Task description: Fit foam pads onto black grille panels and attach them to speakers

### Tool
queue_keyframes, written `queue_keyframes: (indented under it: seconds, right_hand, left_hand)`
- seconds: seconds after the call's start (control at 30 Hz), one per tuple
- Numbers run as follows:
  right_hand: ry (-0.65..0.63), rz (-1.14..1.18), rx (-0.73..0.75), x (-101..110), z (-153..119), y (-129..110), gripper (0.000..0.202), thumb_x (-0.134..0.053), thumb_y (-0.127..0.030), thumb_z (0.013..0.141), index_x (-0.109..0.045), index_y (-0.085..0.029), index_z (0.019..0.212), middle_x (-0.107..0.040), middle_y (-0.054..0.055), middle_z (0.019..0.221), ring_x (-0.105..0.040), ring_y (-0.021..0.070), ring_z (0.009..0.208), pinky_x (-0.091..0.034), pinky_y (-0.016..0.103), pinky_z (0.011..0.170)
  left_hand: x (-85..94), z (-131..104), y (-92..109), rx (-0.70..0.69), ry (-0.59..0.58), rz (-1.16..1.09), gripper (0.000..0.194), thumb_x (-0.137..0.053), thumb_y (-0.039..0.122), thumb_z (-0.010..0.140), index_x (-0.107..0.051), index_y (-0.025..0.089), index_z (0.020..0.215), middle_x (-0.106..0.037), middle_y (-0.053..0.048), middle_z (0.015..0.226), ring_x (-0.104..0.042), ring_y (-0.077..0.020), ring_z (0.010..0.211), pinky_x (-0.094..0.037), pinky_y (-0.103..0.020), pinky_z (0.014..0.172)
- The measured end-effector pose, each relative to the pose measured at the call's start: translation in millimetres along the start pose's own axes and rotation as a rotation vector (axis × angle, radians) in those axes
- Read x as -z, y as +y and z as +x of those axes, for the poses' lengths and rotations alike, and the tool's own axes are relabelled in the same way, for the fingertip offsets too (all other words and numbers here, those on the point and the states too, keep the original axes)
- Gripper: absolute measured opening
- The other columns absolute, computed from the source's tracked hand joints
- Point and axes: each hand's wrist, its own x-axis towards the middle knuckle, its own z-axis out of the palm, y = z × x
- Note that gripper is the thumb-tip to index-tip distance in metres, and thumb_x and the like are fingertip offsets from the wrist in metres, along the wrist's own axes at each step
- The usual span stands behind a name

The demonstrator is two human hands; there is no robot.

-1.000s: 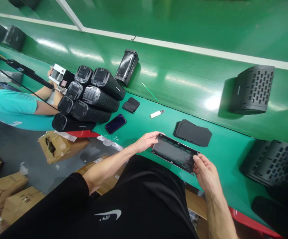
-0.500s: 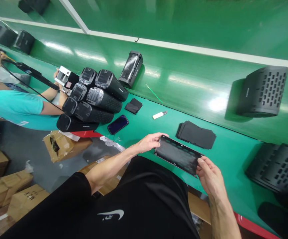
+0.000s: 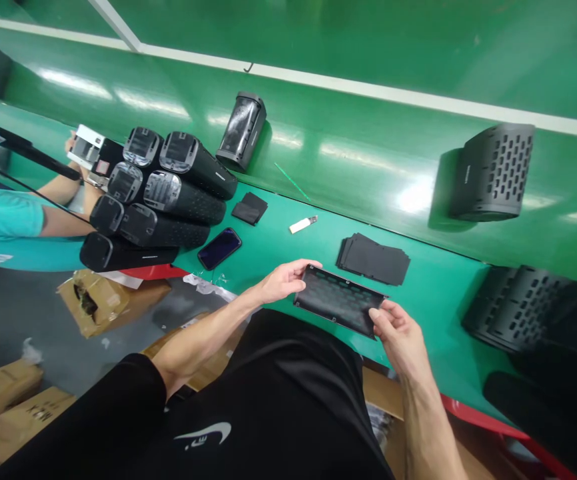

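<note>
Black panel (image 3: 339,300) tilted — holes (formerly hidden) now showing.

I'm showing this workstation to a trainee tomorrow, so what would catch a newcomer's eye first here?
First, the flat black panel held at its two ends by the left hand and right hand, low over the near edge of the green bench. Then the pile of black speaker bodies stacked at far left, beside a co-worker's arm. A perforated black housing stands alone on the glossy belt at right.
</note>
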Motion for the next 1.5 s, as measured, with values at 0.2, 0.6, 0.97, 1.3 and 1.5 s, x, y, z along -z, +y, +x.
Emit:
queue_keyframes:
  seconds: [0.2,0.6,0.97,1.3,1.5]
  right_hand:
    - [-0.009,0.0,0.037,-1.6,2.3,-1.0,0.058,-0.103,-0.042,0.054,-0.068,-0.022,0.096,-0.068,-0.004,0.073,-0.056,0.0082,0.056,-0.047,0.018,0.05]
    - [-0.268,-0.057,-0.107,1.9,-3.6,-13.9,0.052,-0.099,-0.038,0.061,-0.066,-0.021,0.096,-0.07,0.0,0.084,-0.068,0.0156,0.062,-0.056,0.025,0.049]
    - [-0.254,-0.082,-0.118,-7.2,-7.6,-18.1,0.061,-0.1,-0.044,0.058,-0.066,-0.021,0.104,-0.073,0.001,0.085,-0.066,0.0156,0.055,-0.054,0.026,0.047]
    - [-0.198,-0.052,-0.096,-6.5,-5.7,-12.8,0.052,-0.097,-0.051,0.064,-0.067,-0.021,0.095,-0.068,-0.002,0.076,-0.06,0.0124,0.048,-0.049,0.024,0.042]
    - [-0.113,-0.072,-0.105,-11.4,-5.0,-13.7,0.056,-0.097,-0.057,0.059,-0.064,-0.021,0.087,-0.063,-0.004,0.065,-0.055,0.0108,0.041,-0.047,0.023,0.037]
  left_hand:
    - [0.9,-1.7,-2.6,-0.015,-0.008,0.008,0.058,-0.068,0.017,0.079,-0.062,0.013,0.137,-0.07,-0.007,0.105,-0.063,-0.0166,0.091,-0.047,-0.027,0.084]
    - [2.2,-3.6,-2.5,-0.015,-0.065,-0.017,0.058,-0.073,0.027,0.085,-0.061,0.016,0.141,-0.069,-0.01,0.123,-0.066,-0.0209,0.107,-0.05,-0.032,0.099]
    - [3.9,3.6,-10.0,-0.028,-0.062,-0.007,0.062,-0.072,0.027,0.084,-0.059,0.016,0.144,-0.069,-0.011,0.126,-0.065,-0.022,0.111,-0.048,-0.032,0.099]
    - [4.3,6.8,-11.9,0.022,-0.114,-0.146,0.077,-0.083,0.033,0.078,-0.054,0.019,0.148,-0.068,-0.011,0.121,-0.066,-0.0224,0.109,-0.05,-0.031,0.096]
    - [3.4,7.9,-13.0,0.014,-0.117,-0.159,0.073,-0.084,0.029,0.077,-0.057,0.019,0.145,-0.068,-0.009,0.115,-0.065,-0.019,0.102,-0.049,-0.028,0.088]
